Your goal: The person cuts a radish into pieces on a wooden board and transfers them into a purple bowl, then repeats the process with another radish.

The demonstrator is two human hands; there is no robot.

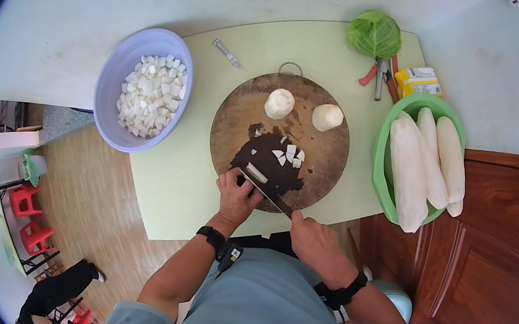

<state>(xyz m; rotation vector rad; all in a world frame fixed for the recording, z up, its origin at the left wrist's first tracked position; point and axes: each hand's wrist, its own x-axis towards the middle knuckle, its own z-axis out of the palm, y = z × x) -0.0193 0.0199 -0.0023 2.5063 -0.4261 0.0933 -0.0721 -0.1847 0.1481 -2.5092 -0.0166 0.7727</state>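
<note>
My left hand (237, 196) is on the near left part of the round wooden cutting board (233, 107), its fingers curled down on a piece of white radish that they mostly hide. In my right hand (321, 246) is the handle of a kitchen knife (275, 200), whose blade runs up and left to my left fingertips. A cut radish strip (256, 173) lies just beyond the blade. Several small white radish chunks (290, 153) are scattered on the wet, dark patch. Farther back, two thick peeled radish pieces (279, 104) stand on the board.
A lavender basin (108, 80) of diced radish (151, 97) stands left. At right, a green basin (378, 164) holds peeled radishes (407, 175). A peeler-like tool (228, 54), a cabbage (375, 34), red-handled tools (379, 79) and a yellow packet (419, 81) lie toward the back. Another person (59, 293) is lower left.
</note>
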